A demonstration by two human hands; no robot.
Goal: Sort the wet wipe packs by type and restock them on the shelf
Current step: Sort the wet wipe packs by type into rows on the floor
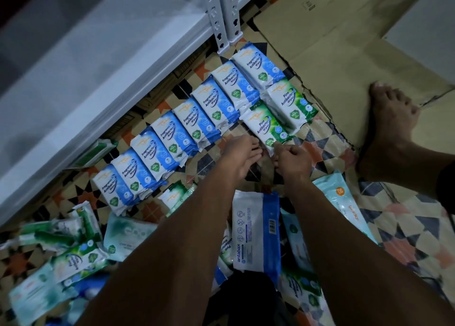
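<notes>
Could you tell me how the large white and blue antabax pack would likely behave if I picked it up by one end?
The antabax pack looks like soft film, so it would probably sag. Its glossy wrapper may be slippery. It lies flat, so rolling seems unlikely.

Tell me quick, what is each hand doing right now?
Left hand: open, fingers stretched out, holding nothing.
Right hand: curled, pinching the near edge of a green Pine Antibacterial Wipes pack.

Shop stockroom: white metal shelving (98, 62), flattened cardboard (327, 42), wipe stock (187, 126).
</notes>
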